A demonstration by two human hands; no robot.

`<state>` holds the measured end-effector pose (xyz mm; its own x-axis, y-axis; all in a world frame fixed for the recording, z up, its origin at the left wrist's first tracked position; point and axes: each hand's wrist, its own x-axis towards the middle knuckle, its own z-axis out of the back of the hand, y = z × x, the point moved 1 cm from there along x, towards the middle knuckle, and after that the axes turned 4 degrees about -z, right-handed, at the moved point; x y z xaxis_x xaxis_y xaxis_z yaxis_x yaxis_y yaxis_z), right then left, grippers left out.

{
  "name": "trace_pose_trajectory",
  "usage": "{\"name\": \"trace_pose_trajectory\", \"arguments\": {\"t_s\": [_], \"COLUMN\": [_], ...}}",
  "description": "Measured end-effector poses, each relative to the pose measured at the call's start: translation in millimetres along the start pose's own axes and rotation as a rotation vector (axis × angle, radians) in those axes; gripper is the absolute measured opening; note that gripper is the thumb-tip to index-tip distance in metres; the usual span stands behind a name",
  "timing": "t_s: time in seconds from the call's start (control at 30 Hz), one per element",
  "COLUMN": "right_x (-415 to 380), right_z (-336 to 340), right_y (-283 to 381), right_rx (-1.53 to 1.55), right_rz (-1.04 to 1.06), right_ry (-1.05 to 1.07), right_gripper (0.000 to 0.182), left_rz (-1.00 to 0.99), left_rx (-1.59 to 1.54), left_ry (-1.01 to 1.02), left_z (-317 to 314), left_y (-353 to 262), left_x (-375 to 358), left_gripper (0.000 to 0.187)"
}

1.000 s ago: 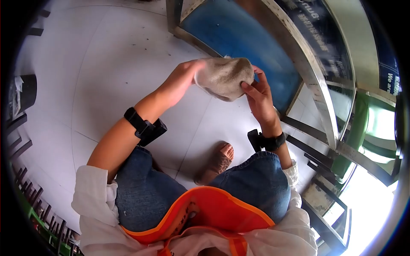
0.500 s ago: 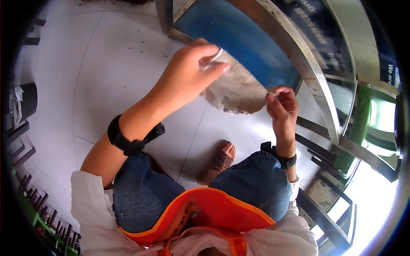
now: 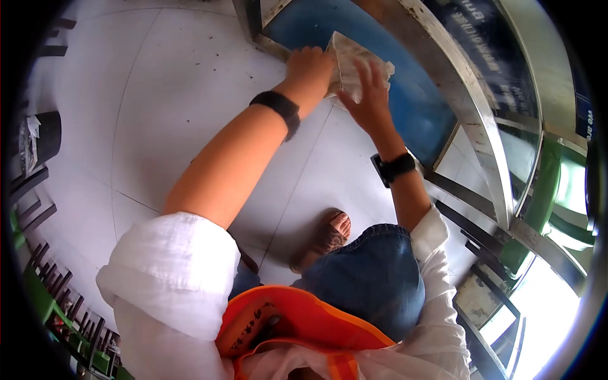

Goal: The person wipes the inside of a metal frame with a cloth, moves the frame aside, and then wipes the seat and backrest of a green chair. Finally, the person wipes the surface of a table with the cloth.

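A greyish-beige cloth (image 3: 347, 56), folded and frayed along its edge, lies against the blue panel (image 3: 418, 120) at the top of the view. My left hand (image 3: 309, 71) is closed at the cloth's left side, its knuckles toward me and the fingertips hidden. Fingers apart, my right hand (image 3: 369, 101) overlaps the front of the cloth, with no grip on it showing. Black bands sit on both wrists.
A worn metal frame (image 3: 456, 82) edges the blue panel. Dark metal bars and a green chair (image 3: 546, 183) stand at the right. Stools (image 3: 57, 291) line the left edge, below a dark bin (image 3: 47, 139). Pale tiled floor (image 3: 171, 107) shows specks of dirt.
Both hands have moved forward and the cloth has gone up against the blue panel. My right hand has let go of the cloth's corner and spread its fingers over it.
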<state>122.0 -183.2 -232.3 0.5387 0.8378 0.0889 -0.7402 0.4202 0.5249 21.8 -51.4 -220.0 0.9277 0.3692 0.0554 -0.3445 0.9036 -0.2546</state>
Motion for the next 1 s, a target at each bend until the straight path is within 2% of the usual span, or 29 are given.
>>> {"name": "trace_pose_trajectory", "arguments": {"t_s": [0.07, 0.1, 0.13, 0.17, 0.2, 0.23, 0.3, 0.47, 0.53, 0.6, 0.67, 0.73, 0.77, 0.8, 0.93, 0.97, 1.0], "right_x": [1.8, -2.6, -5.7, -6.1, -6.1, -7.5, -7.8, -21.0, -30.2, -45.7, -69.7, -101.5, -113.4, -124.0, -116.6, -109.9, -101.9], "right_z": [-17.7, -24.0, -30.6, -36.8, -42.9, -38.8, -39.9, -34.1, -18.9, 3.2, 20.2, 35.6, 42.7, 50.3, 48.9, 39.9, 33.3], "right_y": [10.1, 8.9, 1.3, -4.7, -10.4, -4.6, -3.3, -8.9, -20.3, -33.6, -58.7, -95.3, -108.7, -120.6, -133.0, -138.6, -143.8], "right_rx": [-0.245, -0.315, -0.315, -0.489, -0.660, -0.518, -0.523, -0.576, -0.467, -0.276, -0.212, -0.238, -0.247, -0.238, -0.133, -0.051, -0.056], "right_rz": [0.012, 0.079, 0.078, 0.130, 0.184, 0.163, 0.165, 0.135, 0.180, 0.135, 0.050, -0.079, -0.071, -0.151, -0.311, -0.413, -0.412], "right_ry": [0.161, 0.176, 0.181, 0.117, 0.053, 0.040, 0.039, 0.049, 0.156, 0.173, 0.140, 0.081, 0.085, -0.008, -0.242, -0.331, -0.330], "right_gripper": [0.077, 0.078, 0.078, 0.076, 0.073, 0.069, 0.068, 0.067, 0.068, 0.068, 0.065, 0.059, 0.059, 0.057, 0.048, 0.041, 0.041], "left_rz": [0.007, 0.005, -0.024, -0.050, -0.044, -0.009, 0.028, 0.095, 0.084, 0.073, -0.048, -0.037, -0.115, -0.194, -0.267, -0.259, -0.252], "left_rx": [0.064, 0.058, 0.089, 0.122, 0.123, 0.083, 0.040, 0.260, 0.244, 0.226, 0.096, 0.007, 0.078, 0.150, 0.298, 0.397, 0.500], "left_ry": [0.159, 0.166, 0.047, -0.076, -0.075, 0.001, 0.081, 0.193, 0.202, 0.203, 0.249, 0.253, 0.148, 0.044, 0.010, 0.053, 0.096], "left_z": [-6.6, -13.6, -21.1, -21.1, -22.6, -20.6, -19.3, -17.9, -17.0, -13.8, -9.6, -11.1, -16.1, -19.1, -18.6, -20.9, -22.5], "left_y": [3.6, 6.1, 9.8, 11.7, 13.3, 13.1, 8.9, -3.9, 1.0, 8.7, 22.7, 35.7, 41.6, 44.9, 44.6, 41.2, 37.7], "left_x": [-10.1, -15.8, -21.1, -22.7, -21.6, -20.5, -20.8, -27.6, -32.6, -33.3, -35.7, -39.1, -44.1, -46.2, -38.8, -38.2, -36.4], "left_gripper": [0.023, 0.023, 0.024, 0.026, 0.026, 0.029, 0.033, 0.052, 0.054, 0.055, 0.055, 0.052, 0.051, 0.050, 0.046, 0.042, 0.039]}}
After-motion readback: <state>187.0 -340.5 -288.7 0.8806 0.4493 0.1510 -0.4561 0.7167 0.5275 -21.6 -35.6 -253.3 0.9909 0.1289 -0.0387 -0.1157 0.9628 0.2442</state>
